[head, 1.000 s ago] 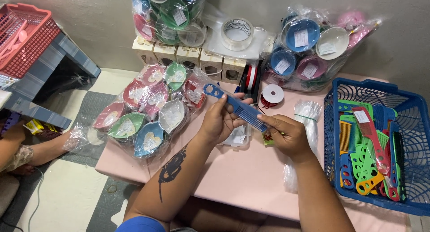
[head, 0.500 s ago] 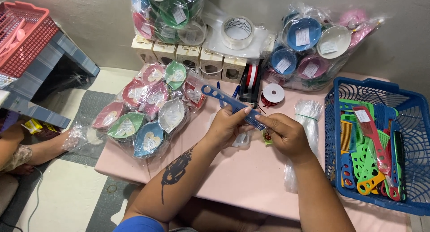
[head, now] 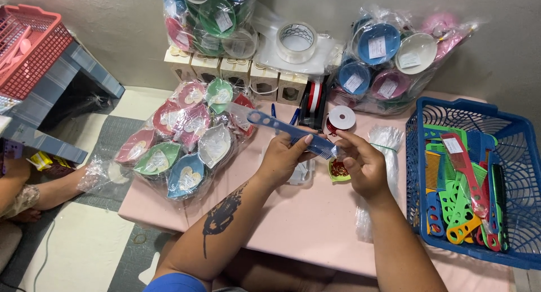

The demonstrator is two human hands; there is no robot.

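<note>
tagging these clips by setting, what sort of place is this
Probably a small home packing spot for cheap plastic goods: a low pink table holds bagged plastic bowls, a blue basket of combs, and a tape roll.

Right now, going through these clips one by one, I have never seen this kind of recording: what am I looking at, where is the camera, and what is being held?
There is no machine here. The camera sits on a person's head and looks down at their own two bare hands over a pink table. The left hand grips a blue comb inside a thin clear sleeve; the right hand pinches the sleeve's end by the comb's teeth. On the table lie a bag of leaf-shaped dishes, a stack of clear sleeves and a red ribbon spool. A blue basket at right holds more coloured combs.
</note>
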